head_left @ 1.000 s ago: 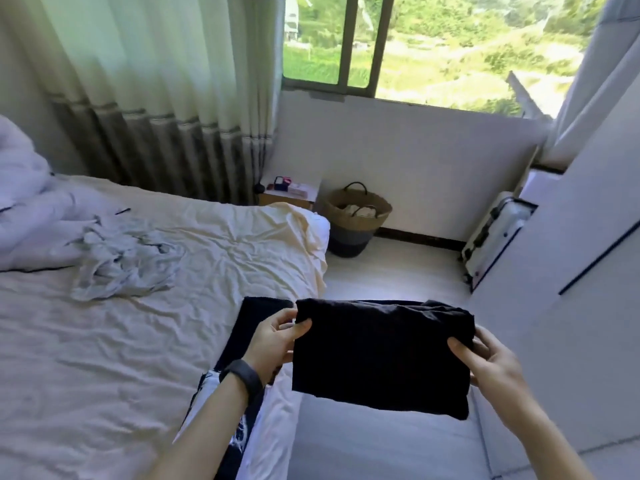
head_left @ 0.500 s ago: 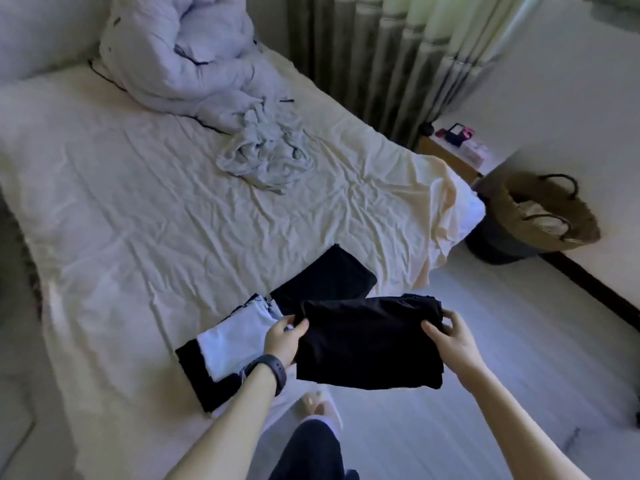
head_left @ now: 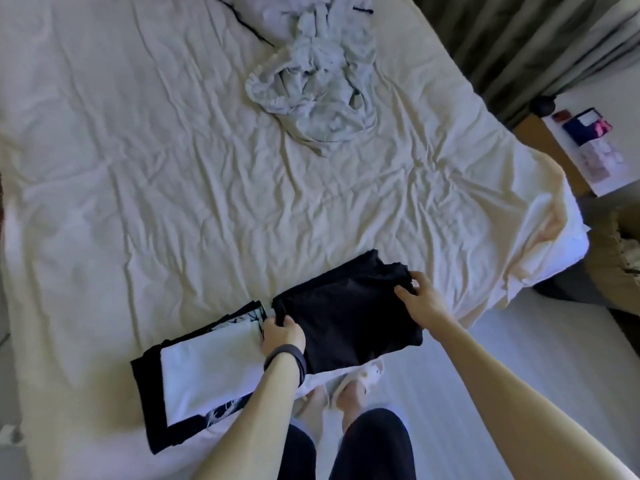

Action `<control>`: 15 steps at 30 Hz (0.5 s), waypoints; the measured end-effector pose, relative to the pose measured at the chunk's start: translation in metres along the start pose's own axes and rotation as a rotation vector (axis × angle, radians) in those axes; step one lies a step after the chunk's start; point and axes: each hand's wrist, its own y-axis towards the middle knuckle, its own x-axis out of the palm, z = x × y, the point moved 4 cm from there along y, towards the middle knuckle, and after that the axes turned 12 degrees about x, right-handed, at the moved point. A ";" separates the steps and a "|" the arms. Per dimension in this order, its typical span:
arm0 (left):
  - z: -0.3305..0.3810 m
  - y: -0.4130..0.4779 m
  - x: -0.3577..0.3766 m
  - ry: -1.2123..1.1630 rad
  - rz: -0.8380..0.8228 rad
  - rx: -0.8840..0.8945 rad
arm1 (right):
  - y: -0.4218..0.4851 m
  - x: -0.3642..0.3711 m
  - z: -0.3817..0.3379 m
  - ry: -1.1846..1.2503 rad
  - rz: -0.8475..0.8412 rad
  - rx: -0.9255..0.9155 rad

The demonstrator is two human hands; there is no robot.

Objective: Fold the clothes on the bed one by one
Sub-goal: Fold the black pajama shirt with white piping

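Note:
A folded black garment (head_left: 346, 317) lies at the near edge of the bed (head_left: 173, 185), on top of another folded black piece. My left hand (head_left: 282, 336) grips its left edge, and my right hand (head_left: 420, 299) pinches its far right corner. To its left sits a folded black and white garment (head_left: 204, 379). A crumpled pale grey garment (head_left: 315, 88) lies unfolded farther back on the bed.
A bunched quilt (head_left: 263, 8) sits at the top edge of the bed. A bedside table (head_left: 588, 150) with small items stands at the right, beside a curtain (head_left: 519, 39). A woven basket (head_left: 620, 258) is at the far right. My legs and slippers (head_left: 349, 386) stand on the floor.
My view swung from the window down to the bed. Both hands carried the folded black garment from mid-air down onto the bed beside the black and white piece.

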 end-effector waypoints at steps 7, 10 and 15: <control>-0.010 0.032 0.024 0.025 0.092 -0.110 | 0.068 0.026 -0.028 -0.177 -0.038 0.004; -0.014 0.036 0.031 0.047 0.106 -0.099 | 0.082 0.032 -0.028 -0.211 -0.028 -0.006; -0.011 0.028 0.035 -0.002 0.136 0.017 | 0.085 0.036 -0.021 -0.150 -0.034 -0.006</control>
